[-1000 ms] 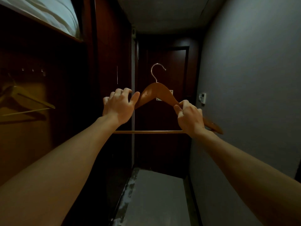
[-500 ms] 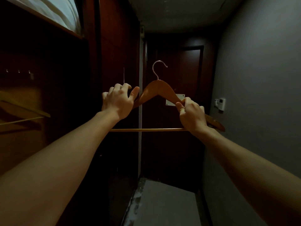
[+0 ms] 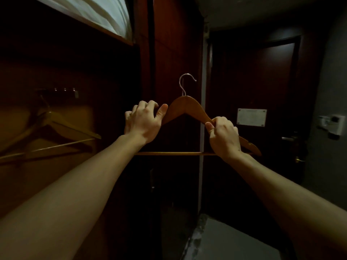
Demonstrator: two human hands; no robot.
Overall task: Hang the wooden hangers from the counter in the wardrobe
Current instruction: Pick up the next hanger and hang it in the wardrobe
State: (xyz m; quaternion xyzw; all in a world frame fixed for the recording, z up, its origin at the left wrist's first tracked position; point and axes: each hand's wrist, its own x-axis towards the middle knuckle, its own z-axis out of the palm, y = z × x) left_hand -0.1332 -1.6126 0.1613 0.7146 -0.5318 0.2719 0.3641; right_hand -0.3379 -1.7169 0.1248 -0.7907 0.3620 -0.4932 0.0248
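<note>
I hold a wooden hanger (image 3: 187,107) upright in front of me, its metal hook (image 3: 185,82) pointing up. My left hand (image 3: 143,121) grips its left shoulder, fingers curled over the top and thumb against the wood. My right hand (image 3: 223,136) grips the right shoulder. The hanger's lower bar (image 3: 174,153) runs level between my wrists. On the left, inside the open wardrobe (image 3: 75,76), another wooden hanger (image 3: 56,128) hangs in the dark.
A wardrobe side panel (image 3: 176,53) stands directly behind the held hanger. White bedding (image 3: 97,12) lies on the wardrobe's top shelf. A dark door (image 3: 262,91) with a white notice closes the corridor; a grey wall (image 3: 334,91) with a small wall unit is on the right.
The view has swung back left, bringing the wardrobe's hanging hanger more into sight. Both hands keep the same grip and the held hanger stays at about the same height.
</note>
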